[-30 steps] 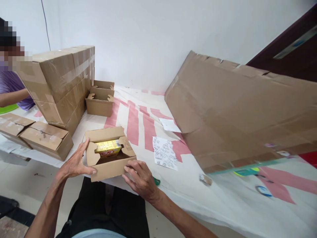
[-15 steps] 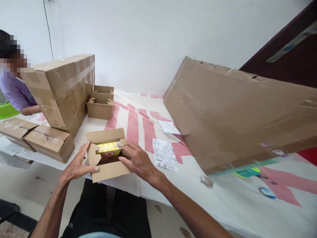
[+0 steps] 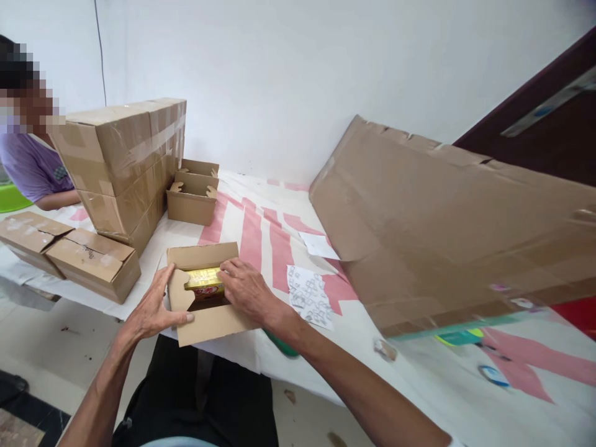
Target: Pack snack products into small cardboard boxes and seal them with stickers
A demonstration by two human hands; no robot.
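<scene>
A small open cardboard box (image 3: 205,320) sits at the table's near edge with a yellow packet (image 3: 203,280) inside it. My left hand (image 3: 151,307) clasps the box's left side, thumb on the front wall and fingers along the left flap. My right hand (image 3: 246,290) lies flat over the right flap, fingers spread and pressing it down onto the packet.
Taped cartons (image 3: 123,158) are stacked at the back left, with two flat ones (image 3: 69,257) in front. Open small boxes (image 3: 193,198) stand behind. A sticker sheet (image 3: 310,292) and a big leaning cardboard sheet (image 3: 442,211) lie right. A person in purple (image 3: 35,171) sits at left.
My right hand has moved from the box's front right corner up onto the right flap and folded it inward over the packet. The left hand has kept its hold.
</scene>
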